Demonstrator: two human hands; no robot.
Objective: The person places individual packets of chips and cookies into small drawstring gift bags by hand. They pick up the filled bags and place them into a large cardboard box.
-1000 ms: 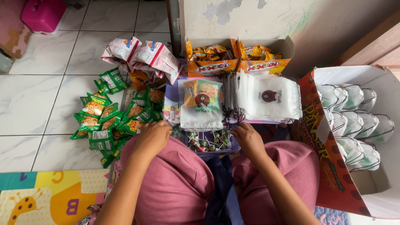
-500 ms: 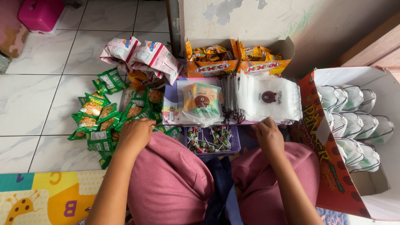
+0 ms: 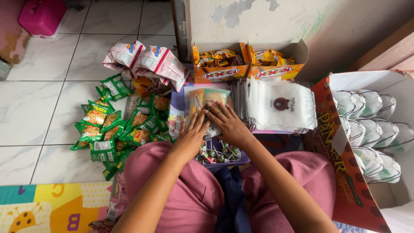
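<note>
A person sits on the tiled floor (image 3: 39,112) with knees drawn up in pink trousers, both hands laid on a clear filled bag (image 3: 207,103) that lies flat in front of them. The left hand (image 3: 192,136) rests palm down with fingers spread on the near left edge of the bag; it is open and grips nothing. The right hand (image 3: 226,123) also lies open and flat, fingers pressing on the bag's middle, over the small orange and green snack packs that show through the plastic. The two hands sit just beside each other, thumbs nearly touching.

Just near of the bag, between the knees, stands a purple tray of wrapped lollipops (image 3: 217,155), partly hidden under the wrists. To the right of the bag a stack of empty clear pouches (image 3: 280,105) fans out, each with a small dark round print. On the far side two open orange cartons (image 3: 250,60) hold yellow snack packs. To the left a heap of green snack packets (image 3: 114,125) spreads over the floor, and beyond it lie pink-and-white packets (image 3: 146,60). At the right edge a large red-sided box (image 3: 366,125) holds rows of sealed white cups.

As I judge it, pressing hard with flat palms could crush the snacks inside or force the bag's seal open, and a wrist dropping could knock lollipops out of the tray.
</note>
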